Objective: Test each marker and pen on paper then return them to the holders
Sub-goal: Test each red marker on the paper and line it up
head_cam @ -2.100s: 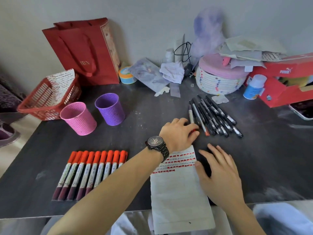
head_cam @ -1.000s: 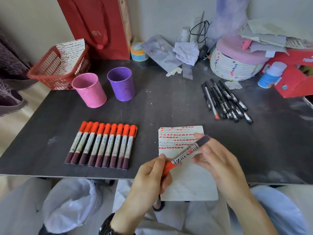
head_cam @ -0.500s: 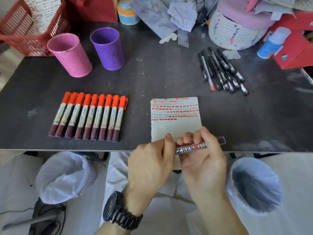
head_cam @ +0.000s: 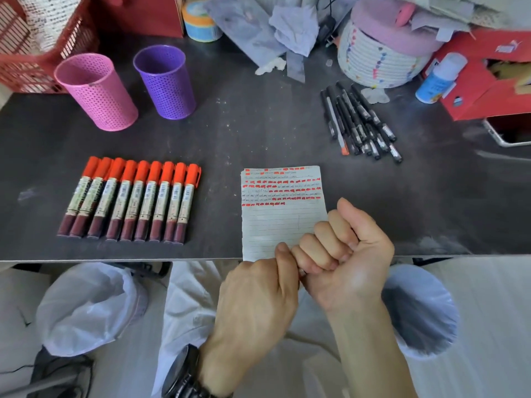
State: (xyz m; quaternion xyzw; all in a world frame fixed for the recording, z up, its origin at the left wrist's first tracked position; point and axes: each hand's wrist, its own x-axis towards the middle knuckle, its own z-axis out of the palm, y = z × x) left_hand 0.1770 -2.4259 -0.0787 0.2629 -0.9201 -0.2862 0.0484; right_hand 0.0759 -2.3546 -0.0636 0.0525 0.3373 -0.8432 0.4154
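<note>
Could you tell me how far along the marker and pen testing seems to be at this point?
Early on. The lined paper sheet already carries rows of red test marks. Both hands, left hand and right hand, are closed together at the table edge; what they hold is hidden. Nine red-capped markers and the black pens lie on the table; neither the pink mesh holder nor the purple mesh holder shows anything inside.

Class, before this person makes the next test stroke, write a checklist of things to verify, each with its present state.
1. Paper has unused lines below the red marks: ok.
2. Marker in hand and uncapped: cannot tell; the left hand and right hand are curled together and hide it.
3. Pink holder and purple holder stand upright, mouths open: ok.
4. Row of red-capped markers lies capped on the table: ok.
5. Black pens are grouped apart from the paper: ok.
</note>
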